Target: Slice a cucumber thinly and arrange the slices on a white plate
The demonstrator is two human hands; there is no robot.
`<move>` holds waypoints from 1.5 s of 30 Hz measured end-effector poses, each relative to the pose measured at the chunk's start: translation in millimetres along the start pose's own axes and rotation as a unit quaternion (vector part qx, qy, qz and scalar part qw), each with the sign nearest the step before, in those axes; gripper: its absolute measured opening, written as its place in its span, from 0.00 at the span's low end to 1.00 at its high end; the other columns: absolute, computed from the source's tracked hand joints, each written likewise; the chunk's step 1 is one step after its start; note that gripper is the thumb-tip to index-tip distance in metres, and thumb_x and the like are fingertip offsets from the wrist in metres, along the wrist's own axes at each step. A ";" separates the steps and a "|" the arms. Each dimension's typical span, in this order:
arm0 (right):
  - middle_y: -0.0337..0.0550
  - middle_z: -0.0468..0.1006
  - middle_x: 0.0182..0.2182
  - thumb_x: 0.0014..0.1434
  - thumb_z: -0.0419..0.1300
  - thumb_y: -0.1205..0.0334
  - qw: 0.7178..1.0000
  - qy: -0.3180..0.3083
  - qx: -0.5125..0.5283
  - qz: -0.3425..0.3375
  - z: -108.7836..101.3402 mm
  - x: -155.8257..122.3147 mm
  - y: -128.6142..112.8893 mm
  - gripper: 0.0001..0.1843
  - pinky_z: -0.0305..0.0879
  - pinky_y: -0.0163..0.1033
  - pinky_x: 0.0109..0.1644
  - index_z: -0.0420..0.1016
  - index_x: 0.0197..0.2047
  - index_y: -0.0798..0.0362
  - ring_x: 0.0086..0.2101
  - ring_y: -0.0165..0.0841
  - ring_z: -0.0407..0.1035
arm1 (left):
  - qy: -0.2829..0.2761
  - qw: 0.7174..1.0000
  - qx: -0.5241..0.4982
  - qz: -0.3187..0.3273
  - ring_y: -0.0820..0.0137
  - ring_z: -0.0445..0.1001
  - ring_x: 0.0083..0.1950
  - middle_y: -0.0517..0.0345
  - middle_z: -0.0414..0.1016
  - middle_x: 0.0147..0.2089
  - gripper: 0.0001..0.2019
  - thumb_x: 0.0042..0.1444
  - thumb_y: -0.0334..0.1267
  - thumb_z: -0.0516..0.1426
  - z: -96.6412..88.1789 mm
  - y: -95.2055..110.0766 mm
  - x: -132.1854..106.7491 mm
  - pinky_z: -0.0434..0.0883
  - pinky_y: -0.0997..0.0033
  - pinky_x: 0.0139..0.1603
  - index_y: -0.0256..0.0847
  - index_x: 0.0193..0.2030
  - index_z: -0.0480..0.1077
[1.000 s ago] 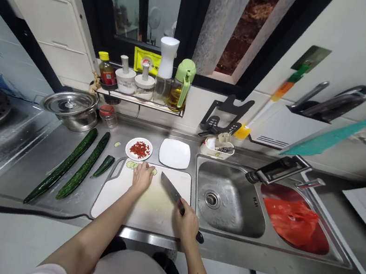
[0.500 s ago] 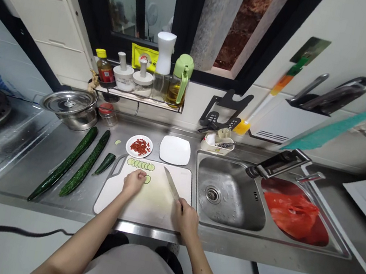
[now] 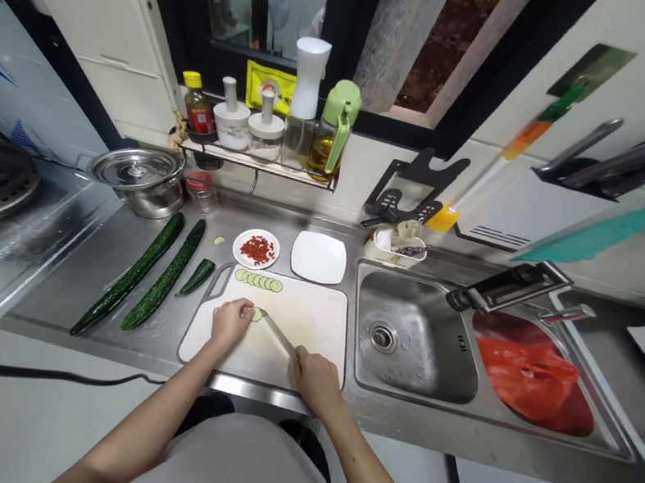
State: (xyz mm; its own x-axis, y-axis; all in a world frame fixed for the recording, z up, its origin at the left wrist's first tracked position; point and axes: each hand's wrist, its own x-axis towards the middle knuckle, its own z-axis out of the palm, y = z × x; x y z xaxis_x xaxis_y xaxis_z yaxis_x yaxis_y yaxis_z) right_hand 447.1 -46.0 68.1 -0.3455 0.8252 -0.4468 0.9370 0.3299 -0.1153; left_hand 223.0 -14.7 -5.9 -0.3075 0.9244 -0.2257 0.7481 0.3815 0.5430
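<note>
On the white cutting board, my left hand pinches the edge of a round cucumber slice. My right hand is closed round the handle of a kitchen knife. The blade points up and left, and its tip is at the slice, close to my left fingertips. Whether the edge has entered the slice is too small to tell. A row of overlapping cucumber slices lies along the board's far edge. Behind the board are a small plate of chopped red pieces and a white square plate.
Left of the board lie two long cucumbers and a short cucumber piece. A lidded steel pot stands behind them. To the right is a sink with a faucet and a red plastic bag. Bottles stand on a rack.
My right hand has brought the knife left and down, so its tip now meets the slice at my left fingers. My left hand keeps its pinch. The whole view has shifted slightly.
</note>
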 end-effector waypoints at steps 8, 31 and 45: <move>0.50 0.79 0.34 0.67 0.42 0.61 1.000 0.002 0.001 -0.014 4.4 2.1 -1.9 0.15 0.58 0.38 0.37 0.69 0.45 0.53 0.37 0.39 0.74 | 0.022 0.999 0.035 -0.001 0.62 0.71 0.49 0.57 0.78 0.44 0.11 0.58 0.38 0.53 4.8 -4.1 -0.6 0.61 0.62 0.48 0.49 0.42 0.76; 0.52 0.79 0.35 0.63 0.45 0.69 0.998 -0.044 -0.024 -0.031 2.2 8.4 -2.5 0.14 0.61 0.38 0.37 0.68 0.47 0.53 0.39 0.40 0.74 | 0.024 0.999 0.036 -0.017 0.59 0.69 0.48 0.54 0.76 0.43 0.11 0.57 0.41 0.53 2.6 -2.8 -3.6 0.60 0.60 0.48 0.48 0.40 0.76; 0.54 0.78 0.37 0.61 0.46 0.73 0.997 -0.057 -0.028 -0.034 -4.6 17.0 -8.8 0.16 0.65 0.39 0.38 0.70 0.48 0.56 0.41 0.41 0.74 | 0.026 0.999 0.033 -0.016 0.60 0.69 0.48 0.55 0.77 0.43 0.10 0.57 0.40 0.54 4.8 -4.5 -2.5 0.60 0.60 0.47 0.48 0.39 0.76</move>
State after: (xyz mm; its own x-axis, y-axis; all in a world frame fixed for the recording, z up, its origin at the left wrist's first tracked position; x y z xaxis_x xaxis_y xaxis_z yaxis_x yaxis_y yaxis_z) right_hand 432.7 -32.7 65.7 -0.3977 0.7430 -0.5383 0.9056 0.4122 -0.1001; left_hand 223.2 -18.7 -11.7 -0.3615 0.9109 -0.1990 0.7740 0.4122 0.4807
